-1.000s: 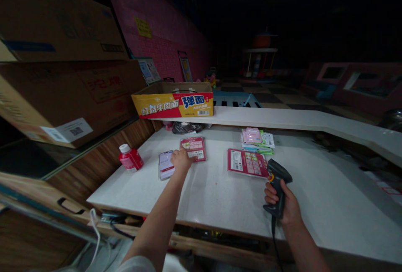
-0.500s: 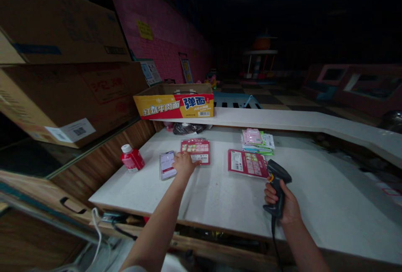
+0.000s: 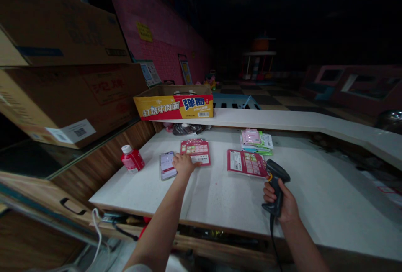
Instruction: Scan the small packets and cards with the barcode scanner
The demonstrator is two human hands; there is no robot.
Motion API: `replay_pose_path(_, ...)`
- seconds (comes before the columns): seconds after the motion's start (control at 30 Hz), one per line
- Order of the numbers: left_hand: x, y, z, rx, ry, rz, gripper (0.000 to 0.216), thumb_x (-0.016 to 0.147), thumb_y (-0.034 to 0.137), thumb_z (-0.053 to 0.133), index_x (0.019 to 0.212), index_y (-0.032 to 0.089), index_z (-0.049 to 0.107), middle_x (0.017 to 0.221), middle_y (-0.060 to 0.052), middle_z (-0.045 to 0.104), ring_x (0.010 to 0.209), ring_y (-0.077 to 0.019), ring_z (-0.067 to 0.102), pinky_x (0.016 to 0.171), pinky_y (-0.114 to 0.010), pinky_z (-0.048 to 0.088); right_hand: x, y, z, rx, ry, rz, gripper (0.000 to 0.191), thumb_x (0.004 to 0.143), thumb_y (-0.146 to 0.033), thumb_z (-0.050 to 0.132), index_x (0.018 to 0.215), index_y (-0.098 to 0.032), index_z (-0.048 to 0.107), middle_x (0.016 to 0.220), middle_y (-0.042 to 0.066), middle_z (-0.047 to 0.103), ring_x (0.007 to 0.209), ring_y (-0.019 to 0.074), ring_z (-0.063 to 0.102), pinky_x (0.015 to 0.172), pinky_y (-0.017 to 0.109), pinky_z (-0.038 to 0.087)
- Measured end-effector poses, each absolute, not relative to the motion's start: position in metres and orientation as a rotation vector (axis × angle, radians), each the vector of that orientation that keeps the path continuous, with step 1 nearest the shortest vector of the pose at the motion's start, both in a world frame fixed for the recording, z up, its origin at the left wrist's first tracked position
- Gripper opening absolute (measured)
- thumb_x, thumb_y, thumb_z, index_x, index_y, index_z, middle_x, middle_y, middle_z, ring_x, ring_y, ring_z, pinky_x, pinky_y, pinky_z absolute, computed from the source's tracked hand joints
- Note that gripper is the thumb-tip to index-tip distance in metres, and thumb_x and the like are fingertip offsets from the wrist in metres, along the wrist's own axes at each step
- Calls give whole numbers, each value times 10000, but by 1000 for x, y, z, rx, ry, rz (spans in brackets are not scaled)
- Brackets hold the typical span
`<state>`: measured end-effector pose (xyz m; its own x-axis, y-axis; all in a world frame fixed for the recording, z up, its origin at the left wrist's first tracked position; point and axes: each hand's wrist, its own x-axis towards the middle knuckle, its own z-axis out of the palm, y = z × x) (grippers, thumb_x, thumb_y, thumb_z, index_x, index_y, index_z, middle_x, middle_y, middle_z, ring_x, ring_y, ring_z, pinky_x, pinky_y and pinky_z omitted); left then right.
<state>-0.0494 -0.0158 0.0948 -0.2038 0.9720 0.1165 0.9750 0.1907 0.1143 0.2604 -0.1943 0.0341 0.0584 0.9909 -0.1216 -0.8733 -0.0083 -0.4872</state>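
My left hand (image 3: 183, 165) lies over the right edge of a phone (image 3: 166, 164) with a lit screen and the lower corner of a red printed flat packet (image 3: 199, 148). Its thumb points right and its fingers are apart. In my right hand (image 3: 289, 207) is a black barcode scanner (image 3: 278, 172), gripped by its handle, its cord hanging down over the counter's front edge. Just left of the scanner head rests a second red packet (image 3: 245, 163). Behind that packet sits a small pile of pink, white and green packets (image 3: 256, 140).
A red bottle with a white cap (image 3: 132, 159) stands at the left of the white counter (image 3: 216, 196). An open noodle carton (image 3: 176, 106) sits on the raised ledge (image 3: 266, 118) behind. Large cardboard boxes (image 3: 69, 96) are stacked on the left.
The scanner and my right hand have shifted very slightly left in view. My left hand stays nearly in place over the phone and packet.
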Motion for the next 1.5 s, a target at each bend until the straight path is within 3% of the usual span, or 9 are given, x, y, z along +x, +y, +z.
replay_pose_path(0.43, -42, -27, 94, -1960, -2518, -394, 993, 463, 560, 841, 1260, 103, 464, 1235, -267, 552, 1107, -392, 570, 843, -422, 458, 260, -194, 35, -516, -323, 1506, 296, 749, -359, 755, 787, -216, 499, 597, -62, 435, 428, 70, 385, 382, 187, 402)
replay_pose_path(0.5, -47, -24, 90, -2005, -2525, -490, 878, 487, 521, 841, 1194, 113, 518, 1185, -235, 599, 1094, -371, 590, 839, -400, 466, 260, -194, 35, -514, -337, 1492, 290, 752, -354, 754, 804, -217, 504, 598, -65, 438, 432, 64, 389, 386, 174, 398)
replay_pose_path(0.6, -56, -16, 83, -2196, -2598, -753, 434, 629, 427, 774, 937, 161, 624, 959, -125, 698, 948, -283, 657, 768, -335, 487, 259, -194, 35, -517, -336, 1482, 282, 756, -349, 753, 792, -217, 506, 591, -64, 448, 433, 63, 388, 384, 168, 403)
replay_pose_path(0.7, -58, -11, 74, -2286, -2637, -1178, 183, 753, 344, 657, 785, 168, 614, 789, -69, 698, 807, -218, 670, 690, -296, 494, 259, -193, 34, -542, -335, 1476, 299, 737, -352, 773, 760, -210, 511, 579, -60, 465, 429, 61, 385, 378, 169, 409)
replay_pose_path(0.83, -51, -15, 59, -2273, -2490, -1901, 278, 778, 397, 601, 931, 167, 571, 857, -64, 697, 771, -195, 671, 670, -306, 526, 253, -192, 37, -662, -383, 1464, 343, 705, -415, 796, 751, -201, 532, 562, -53, 502, 419, 62, 411, 369, 171, 410)
replay_pose_path(0.97, -44, -21, 47, -2348, -2067, -2420, 369, 788, 482, 551, 992, 177, 514, 985, -86, 689, 878, -204, 678, 777, -336, 548, 229, -192, 50, -905, -490, 1372, 355, 724, -468, 774, 860, -200, 585, 547, -50, 545, 398, 77, 462, 349, 179, 398)
replay_pose_path(1.07, -41, -21, 39, -2318, -1909, -2565, 397, 809, 520, 524, 1020, 184, 494, 1050, -96, 676, 956, -210, 667, 844, -347, 539, 199, -192, 64, -1068, -619, 1340, 429, 696, -443, 801, 989, -214, 588, 555, -47, 593, 392, 98, 503, 348, 194, 403)
replay_pose_path(1.33, -41, -18, 25, -2159, -1638, -2937, 407, 764, 511, 666, 967, 180, 546, 1003, -78, 681, 941, -215, 659, 897, -380, 509, 133, -191, 87, -1121, -816, 1330, 513, 674, -498, 779, 1010, -194, 539, 542, -58, 597, 413, 104, 531, 406, 210, 428)
replay_pose_path(1.5, -40, -19, 25, -2122, -1601, -3065, 415, 739, 508, 707, 957, 187, 558, 922, -54, 687, 898, -214, 667, 854, -367, 519, 124, -185, 89, -1230, -854, 1294, 514, 656, -555, 748, 945, -171, 569, 478, -87, 512, 357, 78, 432, 354, 196, 361)
